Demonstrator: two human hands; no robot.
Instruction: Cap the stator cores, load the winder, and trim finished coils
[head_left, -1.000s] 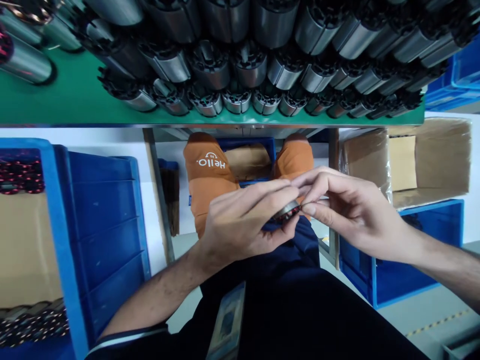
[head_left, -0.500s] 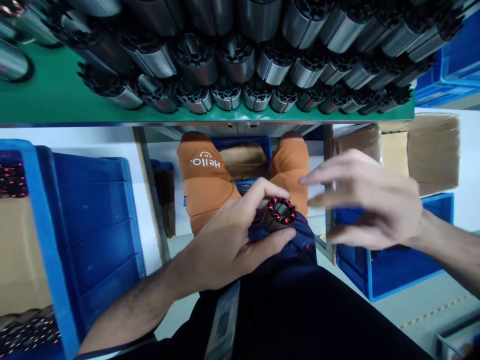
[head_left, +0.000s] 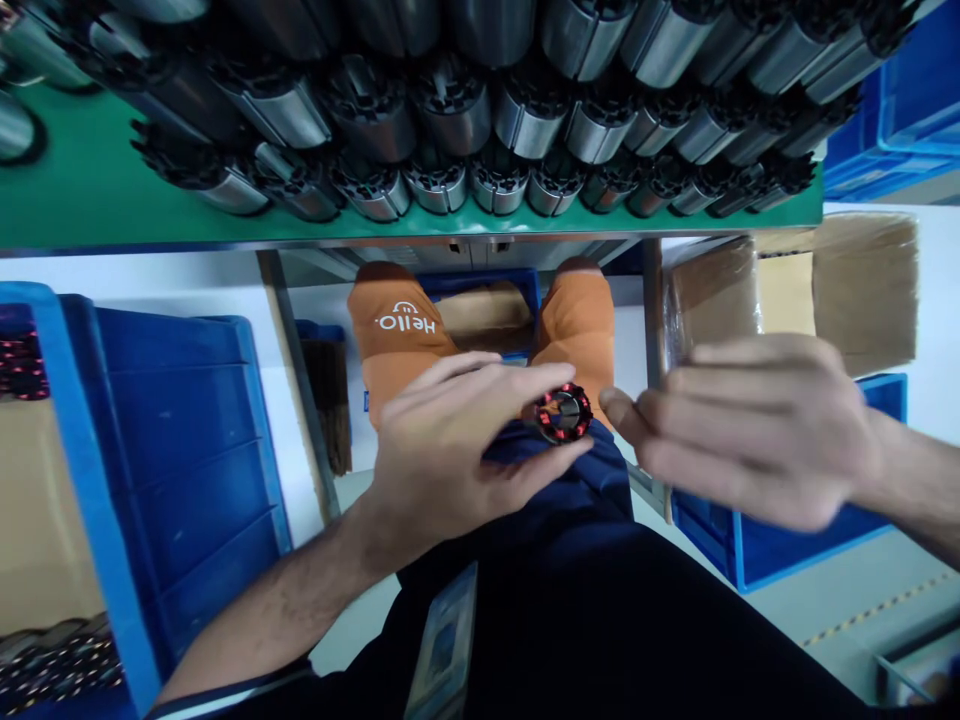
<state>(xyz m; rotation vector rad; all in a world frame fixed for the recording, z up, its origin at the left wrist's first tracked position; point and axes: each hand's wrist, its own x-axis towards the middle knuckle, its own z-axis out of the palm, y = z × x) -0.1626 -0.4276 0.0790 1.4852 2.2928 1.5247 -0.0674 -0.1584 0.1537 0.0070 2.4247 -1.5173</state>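
Observation:
My left hand [head_left: 457, 440] is closed round a small motor stator [head_left: 564, 413], a dark ring with red copper windings, thumb below and index finger above. The stator's open end faces up toward me, over my lap. Just right of it is my right hand [head_left: 750, 430], blurred by motion, its fingers curled together and thumb against them as in a pinch. Whatever those fingertips hold, if anything, is too small or smeared to make out. A small gap separates them from the stator.
Rows of metal motor cores [head_left: 499, 185] stand on the green bench [head_left: 67, 200] ahead. Left is a blue crate [head_left: 187, 420] beside another with wound parts and cardboard. Right are a cardboard box [head_left: 862, 290] and a blue bin [head_left: 810, 545]. A badge [head_left: 442, 640] hangs before me.
My right hand has gone from spread fingers to a closed, pinched shape beside the stator. In my left hand the stator has tilted, showing more of its bore.

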